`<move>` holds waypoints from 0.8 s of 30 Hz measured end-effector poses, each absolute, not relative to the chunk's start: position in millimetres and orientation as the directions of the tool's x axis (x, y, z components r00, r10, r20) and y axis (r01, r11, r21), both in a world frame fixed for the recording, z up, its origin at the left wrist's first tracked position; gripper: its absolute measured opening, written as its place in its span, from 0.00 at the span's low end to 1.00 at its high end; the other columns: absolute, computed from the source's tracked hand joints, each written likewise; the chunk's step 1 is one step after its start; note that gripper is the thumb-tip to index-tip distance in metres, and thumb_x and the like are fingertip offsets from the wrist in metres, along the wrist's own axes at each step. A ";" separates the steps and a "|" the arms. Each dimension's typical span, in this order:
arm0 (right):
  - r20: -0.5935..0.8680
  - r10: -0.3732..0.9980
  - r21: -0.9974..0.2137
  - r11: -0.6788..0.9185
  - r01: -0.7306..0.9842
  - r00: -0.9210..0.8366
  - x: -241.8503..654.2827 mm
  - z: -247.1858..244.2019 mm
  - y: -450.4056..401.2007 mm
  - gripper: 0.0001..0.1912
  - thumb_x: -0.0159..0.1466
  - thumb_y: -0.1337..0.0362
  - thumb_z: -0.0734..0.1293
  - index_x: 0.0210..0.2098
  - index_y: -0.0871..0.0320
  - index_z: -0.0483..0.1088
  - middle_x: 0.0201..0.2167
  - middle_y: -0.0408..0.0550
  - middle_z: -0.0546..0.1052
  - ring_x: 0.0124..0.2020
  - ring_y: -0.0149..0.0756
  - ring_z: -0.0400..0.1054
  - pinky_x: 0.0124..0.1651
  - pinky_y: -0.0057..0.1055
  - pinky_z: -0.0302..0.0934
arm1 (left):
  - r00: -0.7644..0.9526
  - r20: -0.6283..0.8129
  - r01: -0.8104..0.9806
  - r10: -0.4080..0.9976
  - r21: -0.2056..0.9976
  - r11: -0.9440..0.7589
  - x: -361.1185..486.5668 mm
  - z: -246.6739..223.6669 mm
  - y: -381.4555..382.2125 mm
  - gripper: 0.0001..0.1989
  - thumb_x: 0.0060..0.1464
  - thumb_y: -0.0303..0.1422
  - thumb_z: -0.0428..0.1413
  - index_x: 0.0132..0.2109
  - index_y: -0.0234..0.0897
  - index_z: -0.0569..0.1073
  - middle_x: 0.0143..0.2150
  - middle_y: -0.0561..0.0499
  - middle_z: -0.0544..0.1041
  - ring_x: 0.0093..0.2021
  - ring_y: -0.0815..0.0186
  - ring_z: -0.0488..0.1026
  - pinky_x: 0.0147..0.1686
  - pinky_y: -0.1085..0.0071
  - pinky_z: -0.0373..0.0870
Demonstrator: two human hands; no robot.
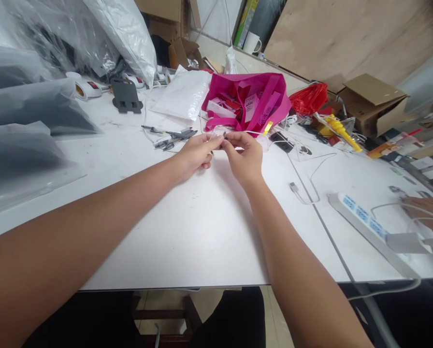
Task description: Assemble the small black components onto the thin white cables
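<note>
My left hand (196,153) and my right hand (244,157) meet above the white table (187,232), fingertips pinched together around a small dark piece (224,136). What exactly the piece is cannot be made out. Both hands have their fingers closed at it. Just left of and behind my left hand lies a loose pile of pens (171,137). Behind my fingers stands an open magenta bag (251,99) with small pink and white boxes inside.
White packets (183,92) and grey plastic bags (31,145) lie to the left. On the right are a power strip (368,227), a cable with a USB plug (294,187), a yellow tool (341,130) and an open carton (372,104). Another person's hand (428,210) is at the right edge.
</note>
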State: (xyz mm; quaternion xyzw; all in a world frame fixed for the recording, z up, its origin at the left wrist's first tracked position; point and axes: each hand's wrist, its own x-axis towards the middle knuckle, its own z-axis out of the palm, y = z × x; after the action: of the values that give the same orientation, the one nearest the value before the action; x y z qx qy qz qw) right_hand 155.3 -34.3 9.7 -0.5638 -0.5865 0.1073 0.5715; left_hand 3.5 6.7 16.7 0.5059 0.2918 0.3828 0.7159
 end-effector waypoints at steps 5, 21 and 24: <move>0.409 0.791 -0.907 0.300 0.295 0.455 166.9 9.9 -26.2 0.13 0.63 0.57 0.75 0.43 0.54 0.76 0.41 0.46 0.83 0.41 0.34 0.78 0.39 0.30 0.72 | 0.627 -0.021 -0.227 0.779 0.951 0.208 2.9 15.6 5.8 0.24 0.66 0.56 0.56 0.40 0.37 0.73 0.41 0.44 0.83 0.16 0.80 0.44 0.17 0.73 0.44; 0.468 0.829 -0.874 0.383 0.299 0.305 158.1 13.7 -30.9 0.19 0.62 0.46 0.77 0.44 0.51 0.75 0.42 0.45 0.82 0.42 0.35 0.78 0.37 0.30 0.73 | 0.701 -0.082 -0.184 0.709 0.939 0.291 7.6 16.9 2.0 0.34 0.66 0.62 0.47 0.25 0.40 0.58 0.19 0.60 0.50 0.16 0.75 0.45 0.16 0.74 0.43; 0.500 0.838 -0.853 0.434 0.290 0.218 153.9 14.6 -32.8 0.19 0.61 0.46 0.78 0.39 0.53 0.77 0.37 0.44 0.82 0.36 0.32 0.77 0.37 0.30 0.73 | 0.704 -0.085 -0.217 0.705 0.920 0.327 8.5 13.8 4.2 0.35 0.65 0.65 0.47 0.26 0.40 0.59 0.19 0.60 0.50 0.16 0.75 0.46 0.16 0.74 0.45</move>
State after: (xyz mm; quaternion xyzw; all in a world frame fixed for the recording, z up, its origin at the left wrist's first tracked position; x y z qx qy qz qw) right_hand 153.9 -32.8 14.6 -0.4829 -0.5841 0.2235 0.6129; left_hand 8.5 4.2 13.8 0.4983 0.2447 0.2967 0.7771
